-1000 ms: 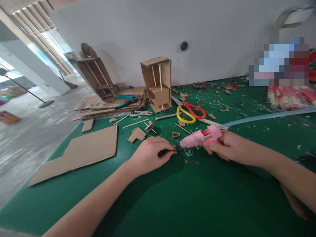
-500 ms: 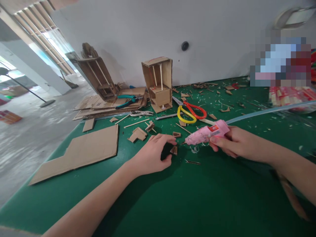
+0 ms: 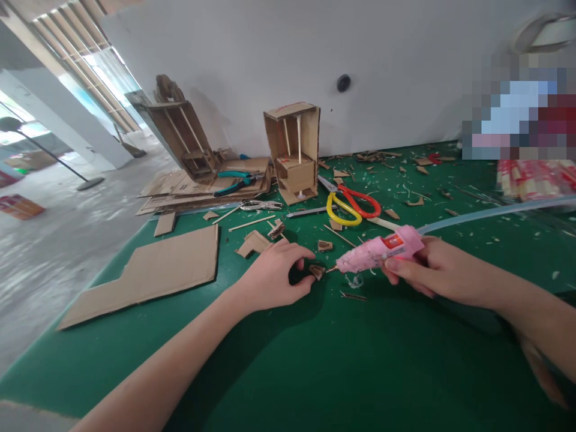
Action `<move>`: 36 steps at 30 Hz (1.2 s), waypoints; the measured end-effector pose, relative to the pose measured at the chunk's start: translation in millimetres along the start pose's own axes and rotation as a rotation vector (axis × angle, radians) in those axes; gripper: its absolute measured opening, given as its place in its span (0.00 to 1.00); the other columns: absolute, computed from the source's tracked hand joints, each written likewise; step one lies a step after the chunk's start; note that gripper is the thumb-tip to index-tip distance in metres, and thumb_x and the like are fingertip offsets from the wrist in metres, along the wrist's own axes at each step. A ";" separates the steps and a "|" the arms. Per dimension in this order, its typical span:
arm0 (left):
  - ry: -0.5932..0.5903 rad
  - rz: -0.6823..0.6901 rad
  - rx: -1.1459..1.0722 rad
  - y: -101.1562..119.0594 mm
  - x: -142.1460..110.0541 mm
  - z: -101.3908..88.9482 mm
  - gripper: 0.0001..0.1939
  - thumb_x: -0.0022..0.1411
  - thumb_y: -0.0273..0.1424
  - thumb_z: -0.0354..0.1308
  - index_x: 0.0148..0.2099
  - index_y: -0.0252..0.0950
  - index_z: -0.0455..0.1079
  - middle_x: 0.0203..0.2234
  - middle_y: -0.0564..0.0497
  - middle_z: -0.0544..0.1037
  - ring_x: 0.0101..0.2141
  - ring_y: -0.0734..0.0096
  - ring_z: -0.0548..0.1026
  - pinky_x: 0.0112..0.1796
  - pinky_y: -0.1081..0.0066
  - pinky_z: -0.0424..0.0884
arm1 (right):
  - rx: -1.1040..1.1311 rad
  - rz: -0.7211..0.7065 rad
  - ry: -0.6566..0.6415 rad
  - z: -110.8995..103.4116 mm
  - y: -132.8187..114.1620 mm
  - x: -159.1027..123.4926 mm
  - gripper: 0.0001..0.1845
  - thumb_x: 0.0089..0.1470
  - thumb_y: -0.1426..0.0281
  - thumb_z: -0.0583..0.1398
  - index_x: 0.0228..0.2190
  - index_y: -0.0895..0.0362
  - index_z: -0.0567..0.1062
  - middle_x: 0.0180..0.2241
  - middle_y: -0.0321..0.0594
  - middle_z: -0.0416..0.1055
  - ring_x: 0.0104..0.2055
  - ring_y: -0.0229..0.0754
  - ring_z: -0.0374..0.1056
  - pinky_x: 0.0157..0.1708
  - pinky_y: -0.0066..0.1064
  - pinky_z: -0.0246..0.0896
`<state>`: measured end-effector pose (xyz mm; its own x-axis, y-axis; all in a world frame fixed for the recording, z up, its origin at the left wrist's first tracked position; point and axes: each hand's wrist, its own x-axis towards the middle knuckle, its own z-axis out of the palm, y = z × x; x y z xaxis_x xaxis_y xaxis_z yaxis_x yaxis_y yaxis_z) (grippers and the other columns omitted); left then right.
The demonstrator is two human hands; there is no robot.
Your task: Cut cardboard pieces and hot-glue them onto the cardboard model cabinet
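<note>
My right hand [image 3: 420, 264] is wrapped round a pink hot glue gun [image 3: 373, 251]. A long translucent glue stick [image 3: 486, 216] runs out of its back. The gun's metal nozzle points left and meets, or nearly meets, a small folded cardboard piece [image 3: 317, 272] on the table. Curled beside that piece, my left hand [image 3: 276, 276] pinches it loosely between thumb and fingertips. Just behind lies another small cardboard piece [image 3: 324, 245]. Wisps of dried glue [image 3: 355, 281] and a thin dark strip [image 3: 354, 296] lie below the nozzle.
Behind my hands stand an open cardboard box [image 3: 292, 153] with sticks inside and a second cardboard structure [image 3: 184, 141]. Scissors [image 3: 344, 208], teal-handled pliers [image 3: 234, 183] and a cut cardboard sheet [image 3: 166, 264] lie on the green table [image 3: 288, 372]. Plastic-wrapped packs [image 3: 531, 180] sit far right.
The glue gun's nozzle has come down to the small cardboard piece. My left thumb and fingers have closed in slightly around that piece. The view has shifted a little.
</note>
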<state>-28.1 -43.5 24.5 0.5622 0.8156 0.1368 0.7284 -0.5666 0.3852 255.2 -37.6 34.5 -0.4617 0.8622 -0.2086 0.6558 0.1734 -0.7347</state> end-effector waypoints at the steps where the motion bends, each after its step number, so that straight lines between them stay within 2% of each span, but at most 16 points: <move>1: 0.001 0.014 0.009 -0.2 0.1 0.4 0.11 0.57 0.31 0.56 0.43 0.37 0.69 0.31 0.51 0.73 0.34 0.66 0.70 0.36 0.65 0.66 | -0.029 0.004 0.005 1.6 -1.4 -0.7 0.27 0.54 0.46 0.50 0.24 0.55 0.72 0.13 0.32 0.56 0.16 0.36 0.56 0.18 0.31 0.53; 5: 0.021 0.000 0.047 -0.3 1.1 5.2 0.04 0.57 0.32 0.57 0.35 0.37 0.69 0.28 0.53 0.73 0.31 0.68 0.69 0.32 0.68 0.64 | -0.155 -0.035 0.063 5.0 -5.0 -2.4 0.25 0.54 0.49 0.51 0.23 0.56 0.72 0.17 0.33 0.56 0.17 0.36 0.56 0.18 0.31 0.52; 10: 0.017 -0.047 0.071 3.2 1.0 6.0 0.16 0.54 0.43 0.61 0.28 0.37 0.65 0.24 0.54 0.73 0.29 0.68 0.69 0.29 0.68 0.61 | -0.200 -0.124 0.081 7.7 -1.1 -0.4 0.22 0.57 0.53 0.51 0.21 0.55 0.66 0.18 0.33 0.57 0.18 0.36 0.53 0.19 0.30 0.49; 12: 0.007 -0.049 0.045 3.8 0.3 3.5 0.16 0.54 0.43 0.61 0.27 0.37 0.63 0.23 0.54 0.72 0.27 0.69 0.68 0.28 0.69 0.61 | -0.213 -0.124 0.086 9.7 0.9 0.4 0.22 0.58 0.53 0.50 0.20 0.55 0.63 0.17 0.33 0.57 0.19 0.36 0.53 0.19 0.30 0.49; 16: 0.044 -0.044 -0.056 2.0 -1.6 -0.6 0.06 0.55 0.30 0.58 0.36 0.37 0.65 0.29 0.53 0.73 0.29 0.71 0.70 0.29 0.70 0.64 | -0.247 -0.137 0.108 14.7 2.0 1.3 0.24 0.57 0.53 0.50 0.17 0.55 0.58 0.17 0.32 0.55 0.18 0.35 0.51 0.18 0.30 0.47; 20: 0.052 0.008 -0.104 -1.2 -1.8 0.7 0.18 0.54 0.26 0.56 0.48 0.37 0.64 0.39 0.50 0.74 0.34 0.71 0.72 0.34 0.69 0.69 | -0.289 -0.149 0.088 18.7 2.8 2.6 0.22 0.58 0.54 0.50 0.19 0.55 0.60 0.18 0.33 0.59 0.20 0.35 0.55 0.21 0.30 0.49; 27: 0.061 0.088 -0.094 -3.9 0.8 5.7 0.11 0.58 0.26 0.54 0.45 0.38 0.68 0.38 0.50 0.75 0.35 0.70 0.72 0.36 0.69 0.70 | -0.286 -0.170 0.087 19.7 4.2 3.0 0.23 0.59 0.55 0.51 0.18 0.55 0.60 0.18 0.33 0.60 0.20 0.35 0.55 0.21 0.30 0.49; 36: 0.091 0.126 -0.088 -4.2 1.3 7.7 0.11 0.59 0.26 0.54 0.44 0.38 0.70 0.42 0.49 0.75 0.41 0.67 0.74 0.41 0.66 0.71 | -0.302 -0.209 0.081 19.8 2.0 4.4 0.23 0.60 0.55 0.50 0.18 0.54 0.60 0.19 0.34 0.61 0.21 0.36 0.57 0.22 0.32 0.51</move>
<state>-27.4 -41.0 16.0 0.6062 0.7481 0.2699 0.6147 -0.6560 0.4379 242.6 -42.9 19.4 -0.5633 0.8262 -0.0136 0.7045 0.4716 -0.5304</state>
